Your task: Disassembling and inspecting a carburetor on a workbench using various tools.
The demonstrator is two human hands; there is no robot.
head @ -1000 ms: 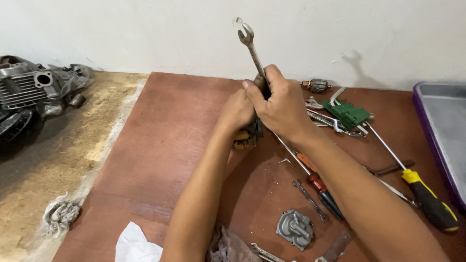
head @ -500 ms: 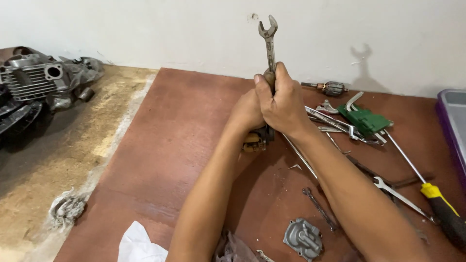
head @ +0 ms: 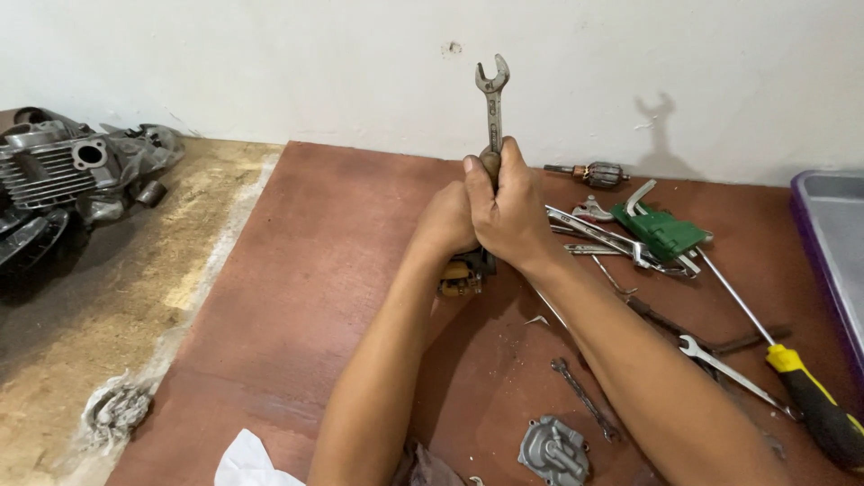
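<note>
My right hand (head: 509, 209) grips the shaft of a steel open-ended wrench (head: 492, 101), which stands almost upright with its jaw at the top. My left hand (head: 445, 225) is pressed against the right one from the left, closed on a small dark and yellow part (head: 460, 276) that rests on the reddish-brown board (head: 342, 261). The wrench's lower end is hidden behind my hands, so where it meets the part cannot be seen.
To the right lie several wrenches (head: 605, 236), a green tool holder (head: 661, 231), a small motor armature (head: 596, 173), a yellow-handled screwdriver (head: 804, 389) and a purple tray (head: 839, 234). A grey metal cover (head: 555, 450) and white cloth (head: 249, 462) lie near me. An engine block (head: 63, 171) sits at far left.
The wrench has swung from leaning left to nearly upright. Both hands stayed clasped around it, and my view has shifted left, bringing the hands more to the centre.
</note>
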